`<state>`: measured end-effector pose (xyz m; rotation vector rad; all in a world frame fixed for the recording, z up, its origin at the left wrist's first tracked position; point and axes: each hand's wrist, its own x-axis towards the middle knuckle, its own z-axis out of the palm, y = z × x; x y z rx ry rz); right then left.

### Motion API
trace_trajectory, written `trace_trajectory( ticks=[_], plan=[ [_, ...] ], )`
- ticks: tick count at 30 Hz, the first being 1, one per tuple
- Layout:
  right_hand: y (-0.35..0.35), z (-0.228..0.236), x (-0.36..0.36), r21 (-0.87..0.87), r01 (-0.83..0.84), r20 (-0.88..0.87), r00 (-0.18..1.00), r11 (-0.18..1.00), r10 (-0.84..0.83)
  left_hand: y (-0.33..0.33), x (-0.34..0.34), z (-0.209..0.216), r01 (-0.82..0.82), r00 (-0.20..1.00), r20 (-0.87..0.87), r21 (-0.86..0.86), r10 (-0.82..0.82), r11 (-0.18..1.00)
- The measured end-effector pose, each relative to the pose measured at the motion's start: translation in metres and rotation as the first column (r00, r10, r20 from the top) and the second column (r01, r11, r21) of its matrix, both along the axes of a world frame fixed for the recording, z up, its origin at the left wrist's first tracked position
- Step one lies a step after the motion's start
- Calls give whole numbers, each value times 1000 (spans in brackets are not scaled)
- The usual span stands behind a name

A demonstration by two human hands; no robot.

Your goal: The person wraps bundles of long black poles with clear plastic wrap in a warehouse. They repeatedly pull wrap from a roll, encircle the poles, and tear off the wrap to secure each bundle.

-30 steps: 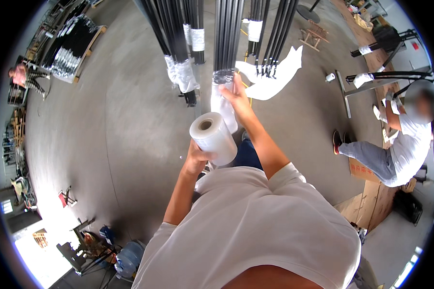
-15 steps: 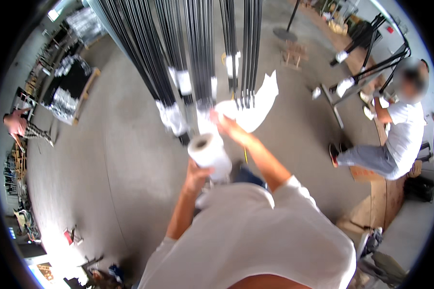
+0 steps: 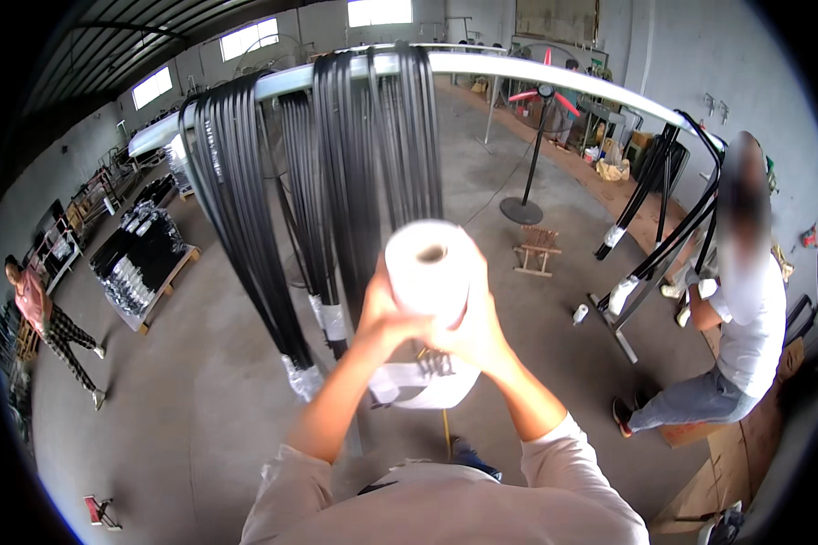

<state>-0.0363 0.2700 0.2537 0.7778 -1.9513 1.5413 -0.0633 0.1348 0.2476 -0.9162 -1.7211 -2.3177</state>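
A white roll of plastic wrap [image 3: 430, 282] with a hollow core is raised in front of me, its end turned up. My left hand [image 3: 384, 320] is closed round its left side, and my right hand [image 3: 480, 329] grips its right side. Just behind the roll, a bundle of long black strips [image 3: 400, 173] hangs from a metal rail [image 3: 518, 68]. Below my hands, a loose white sheet of wrap [image 3: 432, 392] curves beneath the dark strip ends. To the left, another black bundle [image 3: 245, 227] ends in a clear wrapping [image 3: 302, 374].
A seated person [image 3: 754, 318] works at more hanging strips [image 3: 677, 209] on the right. A pedestal fan [image 3: 541, 136] and a small wooden stool [image 3: 537, 250] stand beyond the rail. At left are a loaded pallet [image 3: 145, 259] and a walking person [image 3: 50, 318].
My view has tilted up, bringing the rail into sight. The roll has come up higher, and my right hand has moved from the strip ends onto it.
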Motion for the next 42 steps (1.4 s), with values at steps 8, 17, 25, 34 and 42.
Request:
trace_trajectory(
  ticks=[8, 17, 25, 34, 42],
  plan=[
    [95, 165, -154, -216, -34, -326, 944, 976, -40, 91, -81, 119, -477, 695, -621, -22, 363, 878],
    [121, 239, -282, 0, 274, -161, 949, 962, -270, 134, -170, 168, -940, 181, -865, -12, 468, 341],
    [124, 236, -285, 47, 276, -173, 949, 960, -264, 152, -216, 190, -978, 205, -785, -135, 584, 161],
    [133, 238, -315, 135, 84, -311, 950, 987, -38, 154, -230, 194, -985, 170, -788, -132, 592, 107],
    [149, 233, -338, 368, 60, -307, 950, 928, 60, 144, -204, 174, -879, 430, -700, -180, 571, 441]
  ],
)
